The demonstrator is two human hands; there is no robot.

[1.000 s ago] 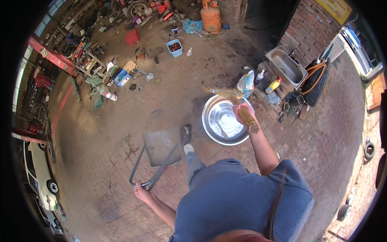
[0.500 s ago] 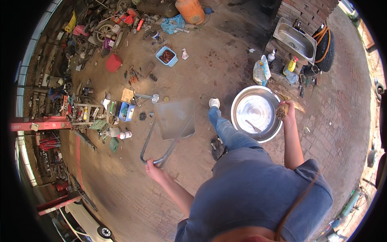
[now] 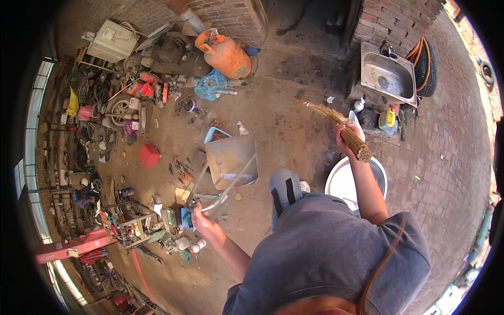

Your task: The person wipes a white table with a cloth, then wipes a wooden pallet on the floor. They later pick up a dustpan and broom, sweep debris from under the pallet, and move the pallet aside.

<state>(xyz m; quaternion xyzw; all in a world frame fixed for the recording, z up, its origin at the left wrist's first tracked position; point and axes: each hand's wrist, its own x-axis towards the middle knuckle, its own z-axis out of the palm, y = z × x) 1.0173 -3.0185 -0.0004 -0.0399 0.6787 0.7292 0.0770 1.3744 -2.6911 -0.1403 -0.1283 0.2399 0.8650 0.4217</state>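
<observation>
Right hand point(image 3: 344, 134) clenched round straw broom point(image 3: 336, 126), bristles pointing up-left, bundle end toward camera. Left hand point(image 3: 202, 220) grips metal handle of dustpan point(image 3: 231, 163), pan resting on brick floor point(image 3: 294, 94). White basin point(image 3: 344, 184) just below broom, beside knee. Yellow jug point(image 3: 388, 116) by steel sink point(image 3: 387, 77) at brick wall. Orange gas cylinder point(image 3: 226, 55) upper centre; blue bag point(image 3: 210, 86) below it. Red box point(image 3: 148, 156) left, amid scrap clutter.
</observation>
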